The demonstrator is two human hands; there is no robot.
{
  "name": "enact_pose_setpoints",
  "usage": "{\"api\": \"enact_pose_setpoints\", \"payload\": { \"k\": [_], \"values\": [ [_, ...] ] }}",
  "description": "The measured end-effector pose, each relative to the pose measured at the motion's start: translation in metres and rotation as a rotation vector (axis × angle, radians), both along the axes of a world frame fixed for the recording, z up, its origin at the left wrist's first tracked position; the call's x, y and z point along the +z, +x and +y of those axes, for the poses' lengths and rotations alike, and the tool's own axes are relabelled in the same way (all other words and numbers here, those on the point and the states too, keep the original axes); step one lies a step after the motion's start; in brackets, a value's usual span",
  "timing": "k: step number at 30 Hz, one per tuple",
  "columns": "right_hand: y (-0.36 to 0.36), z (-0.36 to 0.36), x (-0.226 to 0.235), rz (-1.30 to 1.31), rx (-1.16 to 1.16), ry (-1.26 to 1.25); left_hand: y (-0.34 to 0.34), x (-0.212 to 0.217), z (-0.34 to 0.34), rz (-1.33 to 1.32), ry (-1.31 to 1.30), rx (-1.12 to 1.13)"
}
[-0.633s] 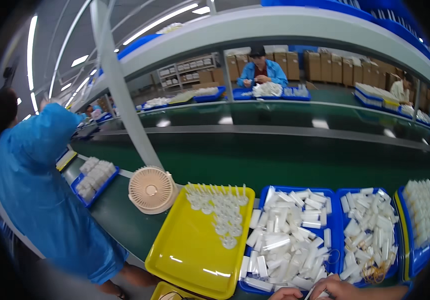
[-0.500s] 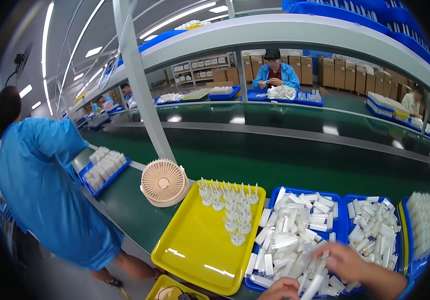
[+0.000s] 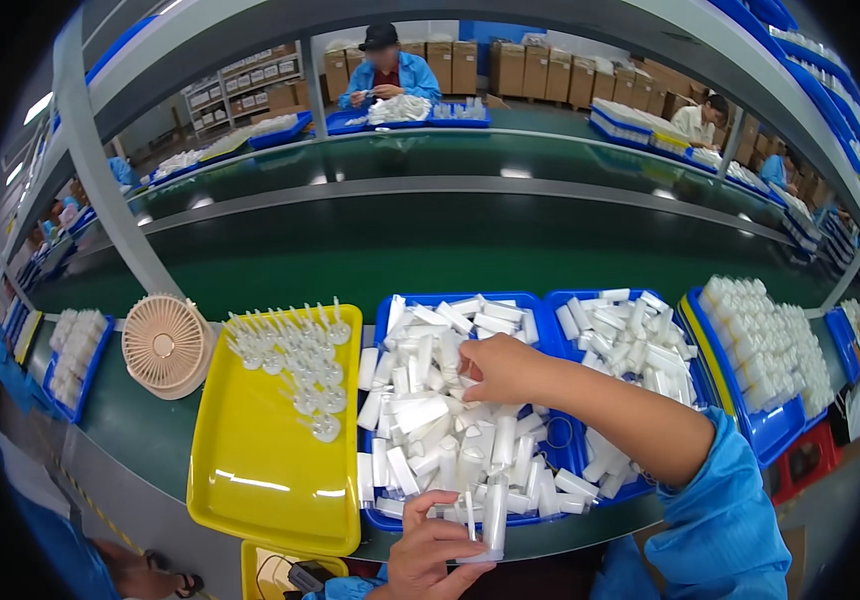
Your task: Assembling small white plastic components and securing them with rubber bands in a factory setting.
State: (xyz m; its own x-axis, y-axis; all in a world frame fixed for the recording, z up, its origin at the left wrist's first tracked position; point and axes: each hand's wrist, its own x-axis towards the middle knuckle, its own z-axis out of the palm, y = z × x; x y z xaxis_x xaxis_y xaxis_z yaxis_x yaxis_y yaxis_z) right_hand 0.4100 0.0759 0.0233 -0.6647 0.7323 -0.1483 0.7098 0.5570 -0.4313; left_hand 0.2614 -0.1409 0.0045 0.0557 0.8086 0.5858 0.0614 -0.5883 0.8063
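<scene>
My left hand [image 3: 428, 548] is closed round a clear-and-white rectangular plastic tube [image 3: 495, 520], held upright at the near edge of the blue tray [image 3: 540, 345]. A thin white stick-like part shows beside the tube, by my fingers. My right hand [image 3: 500, 368] reaches into the heap of white plastic tubes [image 3: 420, 415] in that tray. Its fingers are bent together among the pieces, and what they grip is hidden. Left of it, a yellow tray [image 3: 270, 480] carries several clear, round-based pieces with upright pins [image 3: 325, 400].
A second blue tray [image 3: 690, 350] of white tubes stands to the right, then stacked trays of translucent caps [image 3: 765, 345]. A beige fan [image 3: 165, 345] sits left, by a metal post [image 3: 115, 190]. Across the green bench [image 3: 350, 240] sits a co-worker [image 3: 400, 75].
My view has swung to the right. My right hand has moved away from my left and into the heap. The left still holds a tube, now more upright.
</scene>
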Motion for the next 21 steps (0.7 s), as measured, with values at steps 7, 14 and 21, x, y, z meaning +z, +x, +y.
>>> {"api": "enact_pose_setpoints", "payload": {
  "k": [7,14,21],
  "values": [
    [0.012,-0.002,0.003,-0.004,-0.135,-0.26,0.007,0.0,0.001,0.009,0.01,-0.003],
    [0.047,-0.059,0.042,0.648,-0.431,-0.618,0.011,-0.006,0.002,0.123,0.119,0.03],
    [0.071,-0.125,0.038,1.163,-0.275,-1.175,0.027,-0.009,0.008,0.199,0.187,-0.051]
  ]
}}
